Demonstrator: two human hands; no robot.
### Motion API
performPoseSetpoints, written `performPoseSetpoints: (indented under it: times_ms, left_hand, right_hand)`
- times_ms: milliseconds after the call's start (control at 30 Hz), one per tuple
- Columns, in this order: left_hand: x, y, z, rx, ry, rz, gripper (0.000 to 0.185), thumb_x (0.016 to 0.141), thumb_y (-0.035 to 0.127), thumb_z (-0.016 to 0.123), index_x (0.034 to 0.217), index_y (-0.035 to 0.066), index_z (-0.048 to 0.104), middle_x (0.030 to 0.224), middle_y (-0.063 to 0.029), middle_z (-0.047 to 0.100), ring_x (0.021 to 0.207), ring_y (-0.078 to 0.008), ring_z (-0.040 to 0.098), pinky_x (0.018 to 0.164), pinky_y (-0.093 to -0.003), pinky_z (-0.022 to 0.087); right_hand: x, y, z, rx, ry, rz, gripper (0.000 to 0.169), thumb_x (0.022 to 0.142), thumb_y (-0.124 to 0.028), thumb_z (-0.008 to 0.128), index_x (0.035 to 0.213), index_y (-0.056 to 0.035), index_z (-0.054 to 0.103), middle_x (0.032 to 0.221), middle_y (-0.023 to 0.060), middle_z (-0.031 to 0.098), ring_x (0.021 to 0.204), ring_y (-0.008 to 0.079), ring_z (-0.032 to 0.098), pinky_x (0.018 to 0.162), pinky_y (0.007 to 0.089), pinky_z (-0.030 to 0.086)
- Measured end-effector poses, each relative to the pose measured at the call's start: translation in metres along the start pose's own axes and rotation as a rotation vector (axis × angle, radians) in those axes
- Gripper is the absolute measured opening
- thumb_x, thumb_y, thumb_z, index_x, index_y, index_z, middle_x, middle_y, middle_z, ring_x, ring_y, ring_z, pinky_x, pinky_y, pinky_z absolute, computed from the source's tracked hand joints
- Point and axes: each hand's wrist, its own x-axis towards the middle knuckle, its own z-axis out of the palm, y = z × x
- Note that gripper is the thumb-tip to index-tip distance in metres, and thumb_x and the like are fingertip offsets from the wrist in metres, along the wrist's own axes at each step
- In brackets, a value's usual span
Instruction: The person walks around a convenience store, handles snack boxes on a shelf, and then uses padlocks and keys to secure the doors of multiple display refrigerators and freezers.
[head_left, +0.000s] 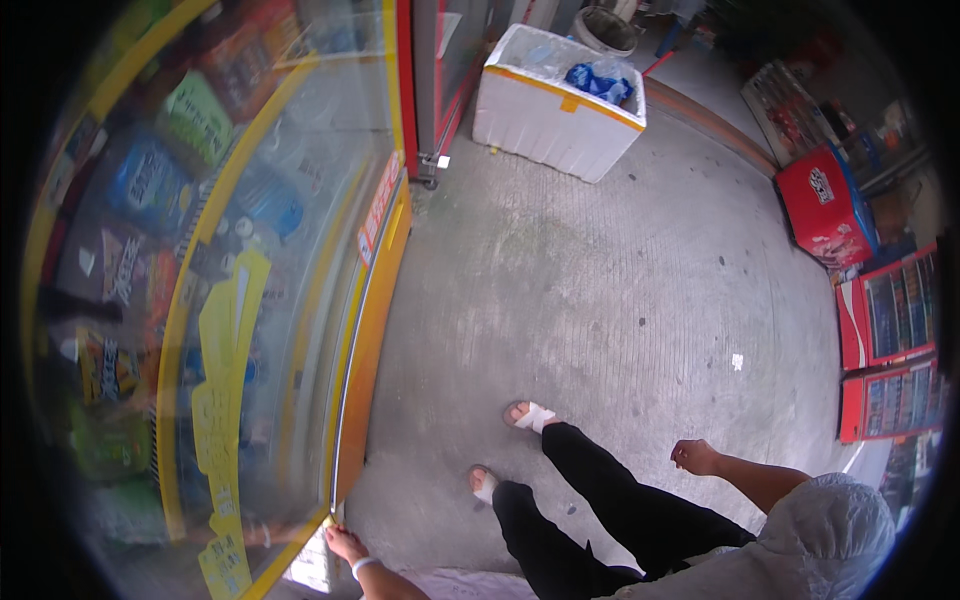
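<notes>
My left hand (346, 543), with a pale band at the wrist, is closed around the lower corner edge of a glass-fronted display case (384, 315) with yellow trim; exactly what its fingers grip is too small to tell. Bagged goods (150, 180) show behind the glass, along with a large yellow sticker (221, 420) bearing writing. Over the concrete floor hangs my right hand (694, 457), fingers loosely curled, touching nothing. My feet in sandals (531, 416) stand between the case and that hand.
A white foam box (559, 124) holding blue plastic stands ahead, beside a round bin (604, 31). On the right are a red chest freezer (825, 206) and red drinks coolers (896, 307). A white box (311, 568) sits by the case's near corner.
</notes>
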Motion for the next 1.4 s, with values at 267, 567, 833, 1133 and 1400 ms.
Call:
performPoseSetpoints:
  times_ms: [267,567,833,1133,1400]
  left_hand:
    - [0.033,0.001,-0.038,0.924,0.183,0.694,0.019,0.089,0.014,0.049,0.084,0.0,0.06,0.079,-0.0211,0.064,0.069,-0.0391,0.058,0.065,-0.0475,0.044]
    - [0.025,-0.022,-0.038,-0.4,-0.466,-0.259,0.019,0.095,0.025,0.051,0.081,0.014,0.058,0.063,0.0028,0.054,0.057,-0.0124,0.05,0.055,-0.0323,0.04]
    - [0.069,-0.026,-0.072,0.506,-0.101,0.503,0.016,0.094,0.024,0.052,0.09,0.011,0.06,0.076,-0.0044,0.058,0.065,-0.0166,0.054,0.063,-0.0351,0.046]
    - [0.032,-0.014,-0.026,-0.155,-0.193,-0.076,0.016,0.094,0.021,0.05,0.08,0.017,0.054,0.06,0.006,0.044,0.053,-0.0052,0.041,0.044,-0.0204,0.032]
    - [0.042,-0.016,-0.034,0.122,-0.094,0.025,0.029,0.097,0.028,0.044,0.071,0.017,0.048,0.056,0.0063,0.041,0.046,-0.0047,0.036,0.039,-0.0198,0.024]
  right_hand:
    - [0.004,-0.007,0.017,-0.041,-0.048,0.001,0.022,0.089,-0.021,0.049,0.094,-0.0053,0.063,0.079,0.007,0.069,0.073,0.0189,0.068,0.07,0.0318,0.054]
    - [0.007,-0.041,0.035,-0.031,-0.055,-0.011,0.02,0.086,-0.022,0.051,0.091,-0.0076,0.064,0.081,0.0086,0.069,0.077,0.0243,0.067,0.072,0.035,0.053]
    - [0.02,-0.091,0.038,-0.018,-0.112,-0.091,0.021,0.088,-0.022,0.052,0.097,-0.0068,0.063,0.083,0.0098,0.068,0.08,0.0245,0.067,0.073,0.0349,0.053]
    - [0.019,-0.057,0.044,0.021,-0.115,0.047,0.018,0.088,-0.017,0.05,0.093,-0.0044,0.062,0.075,0.0073,0.068,0.072,0.0171,0.067,0.069,0.0308,0.054]
    - [0.027,-0.07,0.048,0.012,-0.128,-0.075,0.018,0.089,-0.017,0.05,0.093,-0.0048,0.062,0.075,0.0072,0.068,0.072,0.0176,0.067,0.069,0.0301,0.053]
